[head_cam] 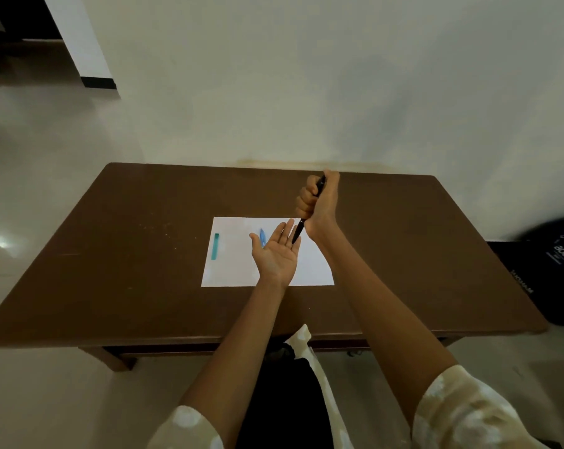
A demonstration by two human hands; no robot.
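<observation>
A white sheet of paper (235,270) lies in the middle of a brown table (144,254). My right hand (318,199) grips a black pen (298,231) in a fist, tip pointing down. The pen's tip meets the fingers of my left hand (276,254), which is held palm up and flat above the sheet. A teal pen cap (215,246) lies on the left part of the paper. A blue pen (262,237) lies on the sheet, partly hidden behind my left hand's fingers.
The table stands against a pale wall (306,92). A dark bag with white lettering (553,270) sits on the floor to the right of the table. Pale tiled floor (31,157) spreads to the left.
</observation>
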